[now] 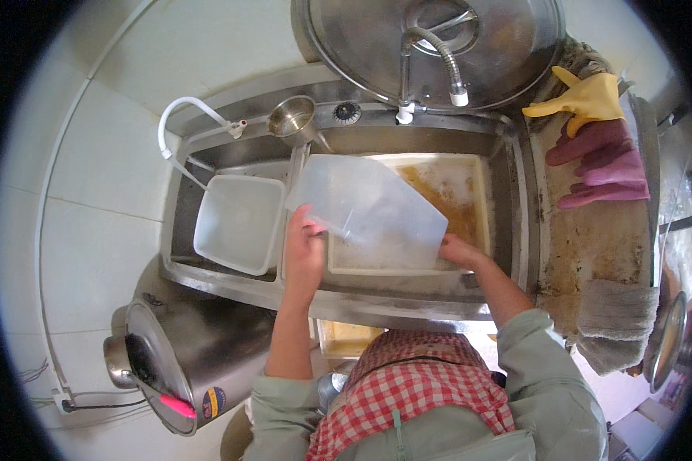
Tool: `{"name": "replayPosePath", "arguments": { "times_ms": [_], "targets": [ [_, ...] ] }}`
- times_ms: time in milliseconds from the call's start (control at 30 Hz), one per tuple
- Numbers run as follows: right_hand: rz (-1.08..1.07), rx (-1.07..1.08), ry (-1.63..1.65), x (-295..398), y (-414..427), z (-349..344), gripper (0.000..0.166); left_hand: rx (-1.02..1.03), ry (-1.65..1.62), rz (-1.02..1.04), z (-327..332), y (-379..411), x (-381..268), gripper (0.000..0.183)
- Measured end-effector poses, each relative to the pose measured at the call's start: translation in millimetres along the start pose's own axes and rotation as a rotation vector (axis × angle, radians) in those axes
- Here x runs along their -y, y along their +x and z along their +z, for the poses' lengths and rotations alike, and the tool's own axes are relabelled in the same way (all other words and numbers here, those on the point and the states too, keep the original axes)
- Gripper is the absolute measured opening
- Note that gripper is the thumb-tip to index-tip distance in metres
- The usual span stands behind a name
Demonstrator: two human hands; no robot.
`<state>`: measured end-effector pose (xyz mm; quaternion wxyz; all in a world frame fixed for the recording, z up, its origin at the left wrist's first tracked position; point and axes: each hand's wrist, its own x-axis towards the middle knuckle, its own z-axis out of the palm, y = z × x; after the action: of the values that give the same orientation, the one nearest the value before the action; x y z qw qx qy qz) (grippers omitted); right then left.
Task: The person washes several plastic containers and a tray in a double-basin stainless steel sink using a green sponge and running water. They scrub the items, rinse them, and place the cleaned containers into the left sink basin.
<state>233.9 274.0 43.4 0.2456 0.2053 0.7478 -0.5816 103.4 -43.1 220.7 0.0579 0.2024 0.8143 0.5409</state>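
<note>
Both hands hold a large translucent plastic piece (369, 201), tilted over the right sink basin (501, 173). Whether it is a flat sheet or a container's side, I cannot tell. My left hand (304, 248) grips its left edge, and something small and pink (315, 227) shows at those fingers. At the lower right corner, my right hand (458, 252) has hold of it. Beneath lies a shallow off-white tray (483, 213) with foamy, brownish liquid, partly hidden by the plastic. In the left basin, a white tub (239, 225) holds cloudy water.
A metal ladle or small pan (292, 118) rests on the divider near a white hose (187, 102). Behind stand the flexible faucet (438, 46) and a large round lid (357, 46). Yellow (594, 98) and pink rubber gloves (605, 167) lie right; a steel pot (225, 346) stands lower left.
</note>
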Motion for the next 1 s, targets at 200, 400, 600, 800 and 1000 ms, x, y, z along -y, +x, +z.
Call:
{"name": "replayPosePath", "arguments": {
  "times_ms": [200, 400, 600, 800, 1000],
  "targets": [
    [-0.04, -0.173, 0.997, -18.1, -7.5, -4.2, 0.031, -0.004, 1.109, 0.307, 0.1, 83.1, -15.4, 0.021],
    [-0.195, -0.177, 1.1, 55.3, -44.5, -3.9, 0.042, -0.078, 0.734, 0.208, 24.9, 102.8, -36.0, 0.016],
    [-1.047, -0.235, 0.267, 164.1, 34.7, 93.6, 0.052, -0.13, 0.684, 0.162, 75.4, 64.1, -77.3, 0.01],
    [-0.525, -0.548, -0.372, 150.6, 73.3, 65.1, 0.06, -0.232, 0.421, 0.053, 45.2, 23.0, -84.3, 0.014],
    [-0.234, -0.3, -0.212, 133.7, 63.0, 81.5, 0.059, -0.418, 0.245, 0.062, 58.4, 15.3, -84.6, 0.02]
  ]
}}
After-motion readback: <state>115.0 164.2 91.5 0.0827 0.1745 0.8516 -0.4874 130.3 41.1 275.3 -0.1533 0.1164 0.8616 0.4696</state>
